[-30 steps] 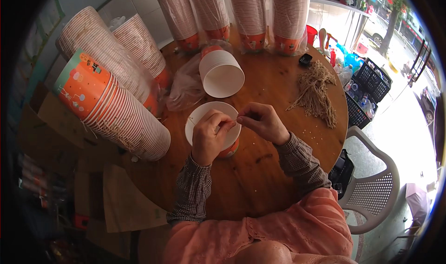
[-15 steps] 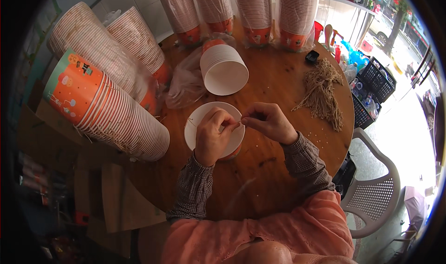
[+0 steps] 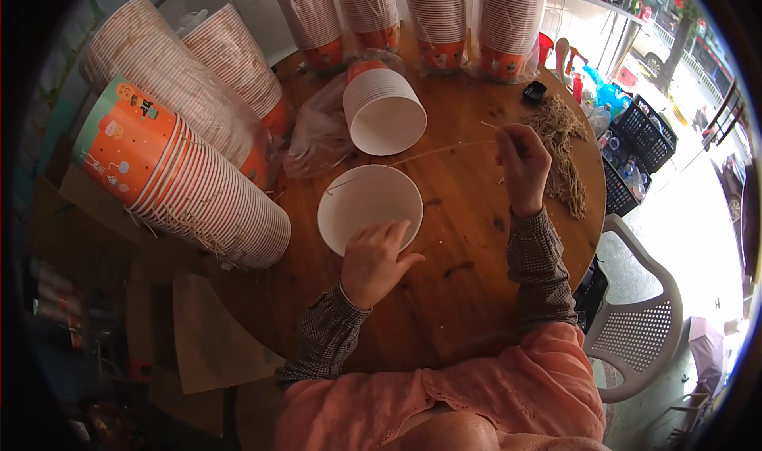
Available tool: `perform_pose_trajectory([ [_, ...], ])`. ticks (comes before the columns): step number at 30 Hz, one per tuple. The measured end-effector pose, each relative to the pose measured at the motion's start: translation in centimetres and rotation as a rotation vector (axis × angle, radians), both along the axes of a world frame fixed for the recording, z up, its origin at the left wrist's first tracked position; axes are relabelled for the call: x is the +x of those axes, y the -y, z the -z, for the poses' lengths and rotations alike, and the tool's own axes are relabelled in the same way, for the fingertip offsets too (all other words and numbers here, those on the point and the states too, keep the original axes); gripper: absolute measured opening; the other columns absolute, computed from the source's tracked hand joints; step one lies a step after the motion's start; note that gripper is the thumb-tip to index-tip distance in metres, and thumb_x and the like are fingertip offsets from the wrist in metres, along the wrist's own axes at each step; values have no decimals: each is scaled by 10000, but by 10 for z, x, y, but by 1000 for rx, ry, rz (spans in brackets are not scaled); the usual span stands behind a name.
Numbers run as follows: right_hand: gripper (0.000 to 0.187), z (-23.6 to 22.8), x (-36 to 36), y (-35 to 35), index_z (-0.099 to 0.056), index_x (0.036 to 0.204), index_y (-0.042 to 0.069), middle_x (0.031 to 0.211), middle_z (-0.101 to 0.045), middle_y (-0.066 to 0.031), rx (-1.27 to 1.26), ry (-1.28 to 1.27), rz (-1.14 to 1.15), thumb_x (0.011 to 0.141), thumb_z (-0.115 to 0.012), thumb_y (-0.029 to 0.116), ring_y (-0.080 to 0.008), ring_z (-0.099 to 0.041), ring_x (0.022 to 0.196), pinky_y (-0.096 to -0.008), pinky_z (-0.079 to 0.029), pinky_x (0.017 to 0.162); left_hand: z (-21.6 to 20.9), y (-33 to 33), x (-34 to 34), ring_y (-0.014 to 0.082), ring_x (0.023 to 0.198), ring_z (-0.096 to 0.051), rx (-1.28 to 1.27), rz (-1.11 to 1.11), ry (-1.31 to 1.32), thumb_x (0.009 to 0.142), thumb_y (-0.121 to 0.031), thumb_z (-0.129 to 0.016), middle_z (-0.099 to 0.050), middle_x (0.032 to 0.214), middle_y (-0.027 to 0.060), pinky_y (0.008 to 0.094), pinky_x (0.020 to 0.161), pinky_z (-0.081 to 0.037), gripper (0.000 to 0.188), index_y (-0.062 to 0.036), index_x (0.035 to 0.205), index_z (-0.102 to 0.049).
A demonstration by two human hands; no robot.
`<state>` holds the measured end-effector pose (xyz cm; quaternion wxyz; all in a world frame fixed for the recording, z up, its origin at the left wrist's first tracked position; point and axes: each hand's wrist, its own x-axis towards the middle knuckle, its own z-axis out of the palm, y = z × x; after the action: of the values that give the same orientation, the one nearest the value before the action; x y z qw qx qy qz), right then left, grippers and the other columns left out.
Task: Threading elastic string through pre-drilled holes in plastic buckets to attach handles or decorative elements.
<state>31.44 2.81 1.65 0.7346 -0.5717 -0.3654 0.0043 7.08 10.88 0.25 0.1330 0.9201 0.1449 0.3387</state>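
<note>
A paper bucket (image 3: 357, 201), white inside, stands mouth-up in front of me on the table. My left hand (image 3: 375, 262) lies over its near rim, fingers stretched over the opening and thumb apart. Off to the right, my right hand (image 3: 524, 165) is raised with its fingertips pinched on a thin tan string (image 3: 432, 153). The string stretches left from those fingers across to the bucket's far rim, and one end dangles inside its wall. Beside my right hand lies a loose bundle of tan strings (image 3: 565, 183).
A short stack of white buckets (image 3: 387, 124) lies tipped beyond the bucket, by a crumpled plastic bag (image 3: 316, 134). Tall orange bucket stacks (image 3: 214, 193) lean at the left; several wrapped stacks (image 3: 432, 23) line the back. A black item (image 3: 534, 92), a plastic chair (image 3: 643, 332) and crates (image 3: 644, 136) are at the right.
The hands were together over the bucket, fingertips meeting. Now the right has moved up and right, drawing the string out, while the left has dropped to the near rim with its fingers loosened.
</note>
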Motion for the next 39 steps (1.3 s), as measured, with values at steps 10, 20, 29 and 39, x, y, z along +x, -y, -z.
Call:
perform_pose_trajectory([
  [10, 78, -8, -82, -10, -602, 902, -6, 896, -615, -76, 21, 296, -403, 846, -654, 8, -164, -617, 832, -288, -499, 733, -35, -33, -23, 106, 793, -619, -654, 78, 173, 880, -39, -639, -668, 885, 85, 250, 711, -495, 210, 20, 1079, -618],
  [20, 126, -4, -101, -7, -600, 883, 24, 963, -601, -108, -42, 382, -355, 782, -671, 0, -260, -623, 869, -354, -516, 764, -39, -24, -17, 157, 826, -660, -575, 66, 222, 872, -1, -615, -673, 939, 111, 277, 730, -521, 227, 26, 1097, -616],
  [29, 125, -1, -103, -8, -596, 881, 26, 958, -619, -103, -100, 466, -264, 792, -680, 0, -261, -632, 860, -336, -512, 754, -35, -20, -13, 255, 860, -674, -426, 22, 201, 841, 13, -635, -658, 934, 163, 330, 741, -524, 257, 25, 1098, -615],
  [39, 153, 7, -103, -16, -609, 861, 67, 919, -588, -71, -84, 705, -116, 745, -709, 58, -267, -585, 820, -379, -510, 688, -29, -19, -8, 270, 881, -674, -363, 20, 128, 841, -3, -628, -664, 976, 162, 348, 754, -526, 278, 7, 1119, -613],
])
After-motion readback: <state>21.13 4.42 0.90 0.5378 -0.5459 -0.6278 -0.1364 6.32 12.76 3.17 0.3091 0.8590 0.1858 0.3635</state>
